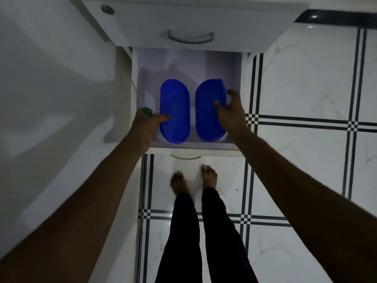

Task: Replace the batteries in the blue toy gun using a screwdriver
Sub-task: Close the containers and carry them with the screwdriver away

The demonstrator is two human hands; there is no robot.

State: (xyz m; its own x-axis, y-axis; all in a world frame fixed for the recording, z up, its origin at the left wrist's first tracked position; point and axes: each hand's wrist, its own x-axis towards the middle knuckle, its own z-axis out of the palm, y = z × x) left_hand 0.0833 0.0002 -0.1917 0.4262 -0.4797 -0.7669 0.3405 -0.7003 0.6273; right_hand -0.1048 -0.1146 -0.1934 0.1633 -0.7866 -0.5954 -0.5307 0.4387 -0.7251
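Left grip (145,124) pinches the green screwdriver (146,111), thumb on the nine-o'clock blue lid (175,111); right grip (230,111) clutches the three-o'clock lid (210,110). No toy gun visible. Juggling both, the screwdriver may slip.

Dim, bluish and soft overall; small glare spots on the floor tiles (314,16) at one o'clock; arms darken toward six o'clock; wide-angle bending at the edges
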